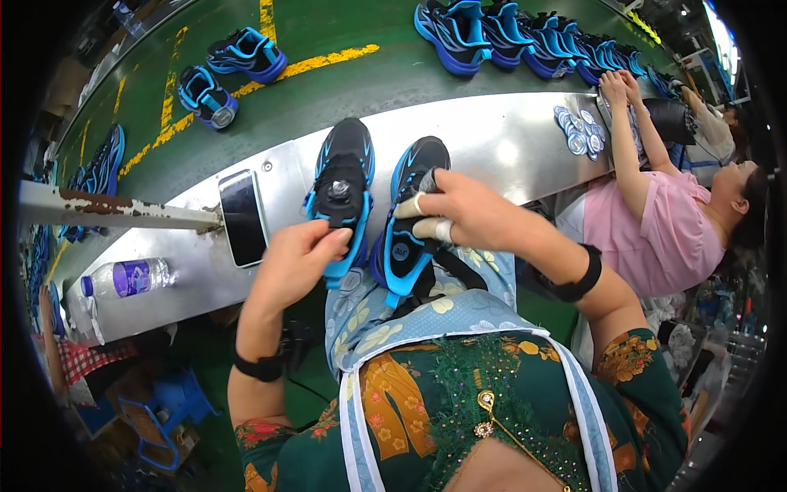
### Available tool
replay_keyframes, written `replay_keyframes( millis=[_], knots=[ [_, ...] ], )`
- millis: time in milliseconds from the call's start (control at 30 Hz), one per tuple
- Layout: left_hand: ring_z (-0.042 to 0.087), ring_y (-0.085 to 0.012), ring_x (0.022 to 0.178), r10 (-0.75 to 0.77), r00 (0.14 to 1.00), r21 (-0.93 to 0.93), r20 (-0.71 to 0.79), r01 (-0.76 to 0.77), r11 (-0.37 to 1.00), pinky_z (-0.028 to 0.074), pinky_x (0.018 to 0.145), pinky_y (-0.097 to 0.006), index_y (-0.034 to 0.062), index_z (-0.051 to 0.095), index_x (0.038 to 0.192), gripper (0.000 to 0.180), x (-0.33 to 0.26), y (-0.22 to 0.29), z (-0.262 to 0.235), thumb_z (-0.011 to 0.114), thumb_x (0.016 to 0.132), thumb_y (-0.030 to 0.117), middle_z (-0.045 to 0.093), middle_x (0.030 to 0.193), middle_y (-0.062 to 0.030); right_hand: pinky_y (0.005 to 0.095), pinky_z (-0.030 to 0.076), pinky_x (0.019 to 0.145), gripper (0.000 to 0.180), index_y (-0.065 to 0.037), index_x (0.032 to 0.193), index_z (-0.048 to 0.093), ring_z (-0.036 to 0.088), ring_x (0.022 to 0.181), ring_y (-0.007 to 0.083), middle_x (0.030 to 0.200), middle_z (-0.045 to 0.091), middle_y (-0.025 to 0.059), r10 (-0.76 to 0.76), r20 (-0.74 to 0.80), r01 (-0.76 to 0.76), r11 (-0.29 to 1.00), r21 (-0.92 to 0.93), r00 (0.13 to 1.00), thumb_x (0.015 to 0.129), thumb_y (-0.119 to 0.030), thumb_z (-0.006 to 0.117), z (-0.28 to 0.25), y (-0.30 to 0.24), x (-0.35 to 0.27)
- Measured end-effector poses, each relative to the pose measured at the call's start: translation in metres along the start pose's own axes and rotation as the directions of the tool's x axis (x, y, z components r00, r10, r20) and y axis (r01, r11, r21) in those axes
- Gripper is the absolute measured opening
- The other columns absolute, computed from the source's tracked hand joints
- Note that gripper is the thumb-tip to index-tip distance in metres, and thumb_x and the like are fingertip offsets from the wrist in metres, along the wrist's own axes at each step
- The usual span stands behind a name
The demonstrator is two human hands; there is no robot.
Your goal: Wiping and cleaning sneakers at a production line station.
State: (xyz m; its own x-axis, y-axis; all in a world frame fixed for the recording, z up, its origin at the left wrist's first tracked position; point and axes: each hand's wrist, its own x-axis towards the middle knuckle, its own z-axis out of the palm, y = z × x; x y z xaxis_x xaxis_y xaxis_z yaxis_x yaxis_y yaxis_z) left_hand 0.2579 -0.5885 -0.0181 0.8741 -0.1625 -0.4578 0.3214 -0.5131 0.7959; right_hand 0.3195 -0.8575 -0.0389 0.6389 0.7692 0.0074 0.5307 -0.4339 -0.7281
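Two black sneakers with bright blue trim and purple soles sit side by side, toes pointing away from me. The left sneaker (348, 148) rests on the metal bench edge, a round dial on its tongue. My left hand (302, 252) pinches the side of its collar, thumb against the fingers. The right sneaker (428, 156) has its heel toward my apron, its round insole mark visible. My right hand (459, 215), with pale covers on several fingers, closes on its tongue and laces. The fingers hide this sneaker's dial area.
Left of the shoes lie a phone (243, 217), a slanted metal post (123, 209) and a water bottle (129, 279). Beyond the metal bench (500, 123), a green surface (344, 90) carries more sneakers (455, 37). Round discs (580, 131) lie near a co-worker in pink (656, 217).
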Motion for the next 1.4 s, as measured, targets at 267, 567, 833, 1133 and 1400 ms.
replay_keyframes(
  millis=[267, 567, 833, 1133, 1400],
  knots=[
    [0.053, -0.0244, 0.094, 0.432, 0.900, 0.329, -0.054, -0.393, 0.859, 0.042, 0.084, -0.031, 0.0034, 0.066, 0.102, 0.024, 0.053, 0.004, 0.001, 0.070, 0.083, 0.018, 0.053, 0.093, -0.0090, 0.0401, 0.046, 0.075, 0.031, -0.015, 0.108, 0.068, 0.054, 0.084, 0.0312, 0.084, 0.053, 0.0114, 0.056, -0.358, -0.074, 0.997, -0.037, 0.932, 0.078, -0.019, 0.074, 0.034, -0.005, -0.014],
    [0.052, -0.0150, 0.087, 0.408, 0.897, 0.206, -0.172, -0.373, 0.905, 0.041, 0.078, -0.027, 0.0032, 0.067, 0.103, 0.023, 0.058, 0.002, 0.022, 0.068, 0.080, 0.008, 0.053, 0.090, -0.0038, 0.0432, 0.046, 0.066, 0.028, -0.008, 0.095, 0.061, 0.058, 0.077, 0.0335, 0.082, 0.059, 0.0113, 0.190, -0.359, -0.195, 0.981, 0.022, 0.914, 0.079, -0.027, 0.075, 0.030, 0.008, -0.021],
    [0.052, -0.0123, 0.087, 0.353, 0.930, -0.073, -0.106, -0.361, 0.930, 0.041, 0.081, -0.025, 0.0037, 0.067, 0.111, 0.027, 0.055, 0.005, 0.028, 0.064, 0.084, 0.008, 0.053, 0.096, -0.0016, 0.0437, 0.045, 0.067, 0.030, -0.007, 0.093, 0.061, 0.058, 0.078, 0.0344, 0.076, 0.059, 0.0142, 0.112, -0.325, -0.090, 0.993, 0.082, 0.939, 0.079, -0.029, 0.075, 0.026, 0.019, -0.018],
    [0.056, -0.0148, 0.101, 0.402, 0.915, -0.210, -0.042, -0.401, 0.892, 0.042, 0.092, -0.026, 0.0007, 0.065, 0.114, 0.028, 0.063, -0.005, 0.031, 0.061, 0.087, 0.005, 0.060, 0.108, -0.0065, 0.0412, 0.046, 0.064, 0.029, -0.006, 0.087, 0.058, 0.059, 0.073, 0.0324, 0.079, 0.062, 0.0119, 0.108, -0.302, -0.109, 0.994, 0.012, 0.947, 0.078, -0.026, 0.076, 0.026, 0.022, -0.024],
    [0.055, -0.0146, 0.101, 0.291, 0.955, -0.249, -0.062, -0.298, 0.922, 0.040, 0.092, -0.026, 0.0007, 0.065, 0.110, 0.028, 0.063, 0.003, 0.036, 0.066, 0.083, 0.008, 0.058, 0.103, -0.0058, 0.0408, 0.046, 0.064, 0.029, -0.011, 0.102, 0.065, 0.059, 0.073, 0.0335, 0.077, 0.059, 0.0135, 0.162, -0.344, -0.195, 0.979, -0.065, 0.925, 0.080, -0.027, 0.074, 0.019, 0.017, -0.027]
  ],
)
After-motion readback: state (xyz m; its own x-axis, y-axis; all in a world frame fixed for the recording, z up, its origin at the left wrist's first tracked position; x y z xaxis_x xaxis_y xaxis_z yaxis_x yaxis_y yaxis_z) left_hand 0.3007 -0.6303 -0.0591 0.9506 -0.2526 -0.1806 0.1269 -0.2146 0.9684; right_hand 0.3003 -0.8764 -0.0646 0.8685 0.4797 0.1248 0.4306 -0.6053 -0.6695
